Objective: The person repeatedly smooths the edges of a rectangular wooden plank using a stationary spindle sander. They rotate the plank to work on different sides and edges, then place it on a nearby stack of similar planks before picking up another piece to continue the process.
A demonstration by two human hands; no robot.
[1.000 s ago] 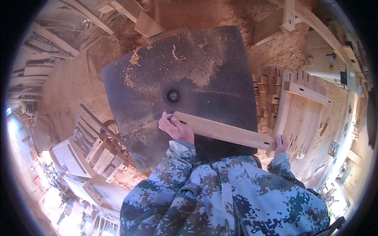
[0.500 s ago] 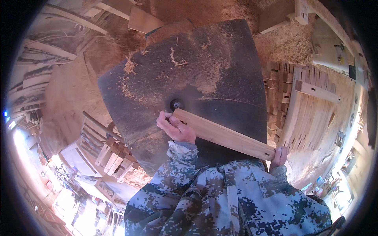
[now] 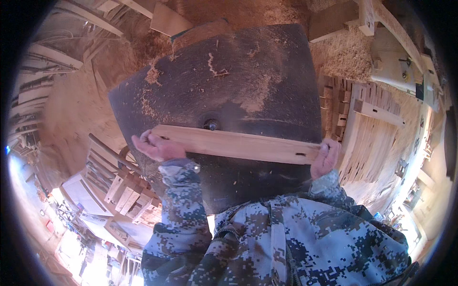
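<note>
A long pale wooden board (image 3: 238, 145) with a dark slot near each end lies across the dark machine table (image 3: 267, 86). My left hand (image 3: 161, 147) grips its left end, fingers closed around the edge. At the other end, my right hand (image 3: 326, 158) is closed on the board beside its slot. The board's far edge is right by the round cutter spindle (image 3: 211, 125) that stands in a hole in the table; whether they touch I cannot tell. Curled shavings (image 3: 215, 66) and sawdust are strewn over the table beyond the spindle.
Stacked slotted boards (image 3: 372, 138) stand to the right, one board (image 3: 381, 113) lying across them. On the left is a pile of short wooden pieces (image 3: 125, 193). Sawdust heaps (image 3: 341, 55) cover the ground beyond the table, near lumber beams (image 3: 169, 20).
The board has slid left along the spindle and turned nearly level, its right end swinging away from me. My left hand moved left, my right hand forward, both still holding it.
</note>
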